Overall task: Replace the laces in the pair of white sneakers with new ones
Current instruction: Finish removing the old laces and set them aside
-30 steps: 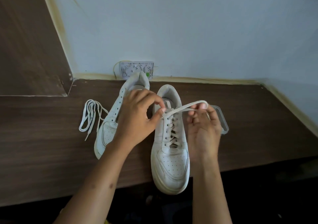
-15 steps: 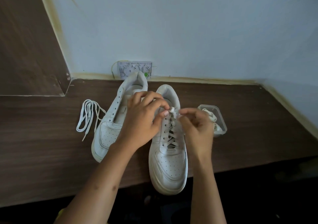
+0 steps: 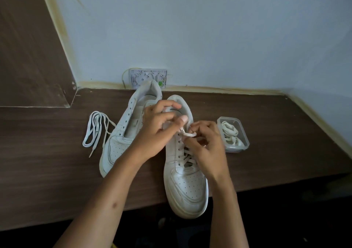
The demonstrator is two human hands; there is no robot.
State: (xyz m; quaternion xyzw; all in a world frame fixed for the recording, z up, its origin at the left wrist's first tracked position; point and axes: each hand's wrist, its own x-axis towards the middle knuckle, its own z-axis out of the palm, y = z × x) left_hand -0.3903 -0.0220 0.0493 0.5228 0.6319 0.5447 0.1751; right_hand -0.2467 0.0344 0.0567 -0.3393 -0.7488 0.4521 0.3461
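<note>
Two hands are working at the top of the right shoe, which is sitting on the desk with its toe hanging over the near edge. The left hand is curling its fingers at the top holes, and its thumb and finger are pinching the lace. The right hand is pinching the other bit of that lace, right beside the left hand. It looks like a lace is being worked at the top holes, but I cannot tell if it is the old one or a new one.

To do this well, the hands should be pulling softly and straight, one hole at a time, while holding the shoe so it is not slipping off the edge.

The left shoe is lying beside it with bare holes. A loose lace is lying on the desk to the left. More laces are sitting in a clear box on the right.
</note>
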